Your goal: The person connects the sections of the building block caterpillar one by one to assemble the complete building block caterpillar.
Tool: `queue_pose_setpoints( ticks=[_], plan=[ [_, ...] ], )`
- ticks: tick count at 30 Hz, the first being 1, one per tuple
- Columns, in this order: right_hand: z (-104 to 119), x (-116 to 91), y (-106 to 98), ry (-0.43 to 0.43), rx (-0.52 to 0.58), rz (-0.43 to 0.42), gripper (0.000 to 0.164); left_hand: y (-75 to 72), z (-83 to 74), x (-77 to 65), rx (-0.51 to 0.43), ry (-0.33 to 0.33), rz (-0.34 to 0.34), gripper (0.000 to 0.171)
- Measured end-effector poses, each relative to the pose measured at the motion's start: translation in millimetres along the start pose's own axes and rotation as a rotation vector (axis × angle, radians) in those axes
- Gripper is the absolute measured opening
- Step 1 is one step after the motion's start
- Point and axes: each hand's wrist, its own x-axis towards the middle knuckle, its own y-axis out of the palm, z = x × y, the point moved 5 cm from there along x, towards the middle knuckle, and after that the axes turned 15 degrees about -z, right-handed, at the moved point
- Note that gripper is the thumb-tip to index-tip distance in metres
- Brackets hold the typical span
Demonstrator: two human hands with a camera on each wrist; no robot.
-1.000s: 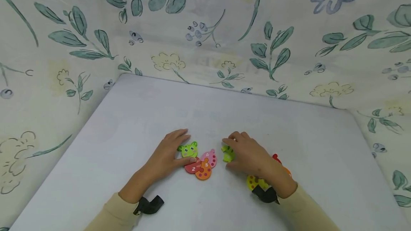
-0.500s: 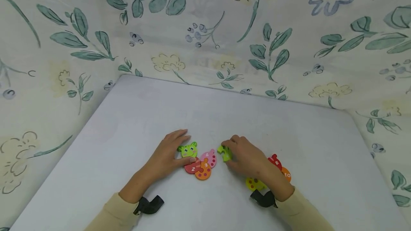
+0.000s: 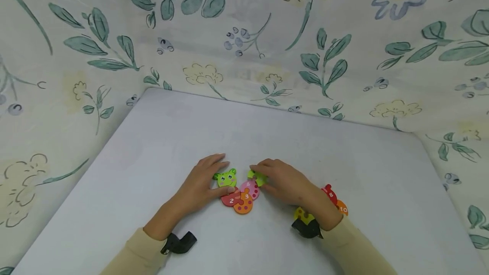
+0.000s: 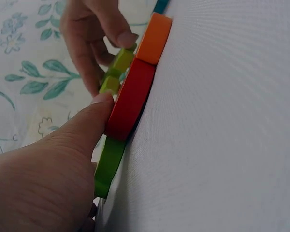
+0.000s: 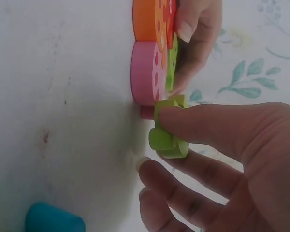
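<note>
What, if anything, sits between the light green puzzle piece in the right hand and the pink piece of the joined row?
Nothing visible. The right hand holds the light green piece right at the pink piece, with only bare table around them.

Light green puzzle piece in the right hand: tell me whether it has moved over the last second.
Yes. The light green piece has moved left in the right hand, closing on the pink piece of the joined row.

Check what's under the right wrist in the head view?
Under the right hand wrist: a yellow spotted piece, mostly covered; red 8 piece and orange 10 piece show beside it. Anything more is hidden.
</note>
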Motion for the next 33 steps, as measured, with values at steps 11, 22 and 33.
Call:
queue_pose_setpoints(
  ticks=[11,22,33],
  plan=[
    [0,7,4,-0.053,0.017,0.019,0.037,1.0,1.2,1.5,0.0,0.011,-0.004,0.078],
    [-25,-17,-15,0.09,-0.03,-0.035,0.042,4.6,-0.4,1.8,-0.006,0.012,-0.004,0.078],
    [-50,-77,-29,0.288,-0.194,-0.038,0.052,3.7,0.9,0.9,0.007,0.017,-0.01,0.077]
  ],
)
